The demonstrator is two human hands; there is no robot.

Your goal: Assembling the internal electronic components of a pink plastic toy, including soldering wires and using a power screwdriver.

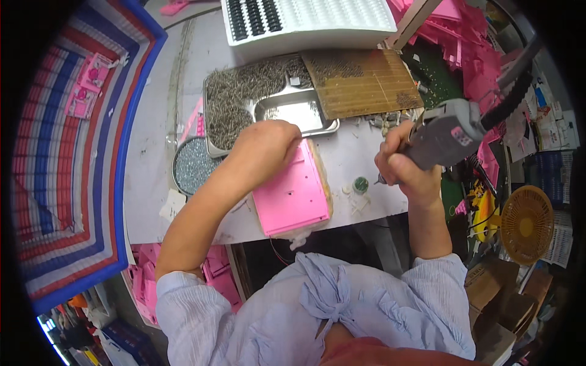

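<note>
In front of me on the table lies a flat pink plastic panel [292,198] with small holes, resting on a padded, tape-coloured base [325,177]. My left hand [268,143] is over its far left corner with the fingers curled down; the fingertips are hidden, and so is anything they pinch. My right hand [406,161] is closed round a grey electric screwdriver [445,134], held to the right of the panel, its bit pointing left over the table. Just beyond my left hand is a metal tray [334,126] filled with many small screws.
A round dish of small metal parts [194,165] stands left of the panel. Brown cardboard [363,79] covers part of the tray. A white box [317,36] with black pieces stands behind. A small green-topped pot [360,184] sits near the bit. A blue-rimmed crate [131,104] borders the left.
</note>
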